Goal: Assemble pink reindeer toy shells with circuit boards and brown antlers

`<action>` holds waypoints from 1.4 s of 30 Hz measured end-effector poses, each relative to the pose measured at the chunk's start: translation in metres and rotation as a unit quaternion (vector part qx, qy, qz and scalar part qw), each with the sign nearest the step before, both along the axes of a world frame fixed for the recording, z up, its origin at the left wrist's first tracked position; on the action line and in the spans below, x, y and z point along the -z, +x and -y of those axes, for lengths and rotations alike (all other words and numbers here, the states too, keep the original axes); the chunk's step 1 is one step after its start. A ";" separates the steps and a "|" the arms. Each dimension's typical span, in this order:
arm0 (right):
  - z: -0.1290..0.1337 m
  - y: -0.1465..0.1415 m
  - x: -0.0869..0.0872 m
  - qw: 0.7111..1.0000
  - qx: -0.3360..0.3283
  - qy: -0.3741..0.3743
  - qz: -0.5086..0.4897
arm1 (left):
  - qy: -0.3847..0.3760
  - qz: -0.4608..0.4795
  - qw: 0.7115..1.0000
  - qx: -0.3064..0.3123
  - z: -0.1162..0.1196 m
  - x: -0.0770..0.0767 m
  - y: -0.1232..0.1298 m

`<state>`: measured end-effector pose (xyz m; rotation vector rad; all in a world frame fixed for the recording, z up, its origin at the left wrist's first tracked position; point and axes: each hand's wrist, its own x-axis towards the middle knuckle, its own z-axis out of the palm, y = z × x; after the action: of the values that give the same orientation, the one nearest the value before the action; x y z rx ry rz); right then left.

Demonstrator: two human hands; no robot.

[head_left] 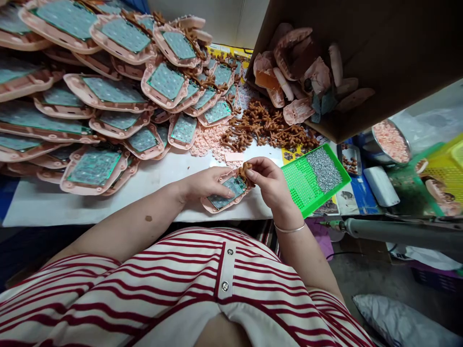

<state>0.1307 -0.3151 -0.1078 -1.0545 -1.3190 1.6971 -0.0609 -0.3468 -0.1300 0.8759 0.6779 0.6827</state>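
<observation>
A pink plastic housing half (214,208) with a circuit board (231,187) in it lies near the table's front edge. My left hand (210,185) grips it from the left, thumb stretched across the board. At the housing's far right end, my right hand (266,180) pinches a small brown plastic piece (247,167) between thumb and fingers. The piece is partly covered by the fingertips, and its exact shape is hard to make out. Just beyond the hands lies a small pale pink block (234,157).
Stacked housings with boards (94,166) fill the left. Behind are heaps of brown plastic parts (267,123) and pink pieces (210,140). A green tray (306,209) with small metal screws (323,168) stands right, below a cardboard box (379,58) of pink shells. A metal bowl (407,154) sits farther right.
</observation>
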 end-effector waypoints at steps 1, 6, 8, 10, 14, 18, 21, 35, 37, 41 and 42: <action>0.000 -0.001 0.002 1.000 0.007 -0.007 -0.012 | -0.002 0.004 1.000 0.007 0.000 0.000 0.000; 0.001 0.000 0.006 0.999 0.024 -0.002 -0.030 | -0.004 0.006 1.000 0.025 0.001 0.001 0.000; 0.000 0.002 0.005 1.000 0.018 0.015 -0.014 | -0.001 -0.010 1.000 0.008 0.001 0.003 0.002; 0.000 0.004 0.005 1.000 0.011 0.026 0.006 | 0.013 -0.029 0.999 -0.012 0.002 0.005 0.004; 0.000 0.004 0.008 1.000 0.018 0.000 0.008 | 0.033 -0.063 0.997 -0.029 0.002 0.007 0.006; 0.001 0.003 0.013 1.000 0.024 0.009 0.013 | 0.021 -0.070 0.997 -0.028 0.002 0.007 0.006; 0.001 0.004 0.015 0.998 0.006 0.037 0.041 | 0.024 -0.073 0.996 -0.034 0.002 0.006 0.006; 0.006 0.005 0.017 0.997 0.006 0.037 0.060 | 0.047 -0.113 0.992 -0.031 0.004 0.011 0.004; 0.007 0.004 0.017 0.998 0.006 0.016 0.054 | 0.051 -0.123 0.991 -0.027 0.003 0.012 0.004; 0.007 0.002 0.016 0.999 0.016 -0.032 0.039 | 0.053 -0.125 0.991 -0.016 0.002 0.013 0.003; 0.007 0.002 0.016 0.999 0.022 -0.019 0.045 | 0.052 -0.123 0.991 -0.013 0.002 0.012 0.003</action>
<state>0.1328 -0.3221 -0.1240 -1.1849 -1.3141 1.6644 -0.0575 -0.3493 -0.1423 1.0601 0.8809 0.6428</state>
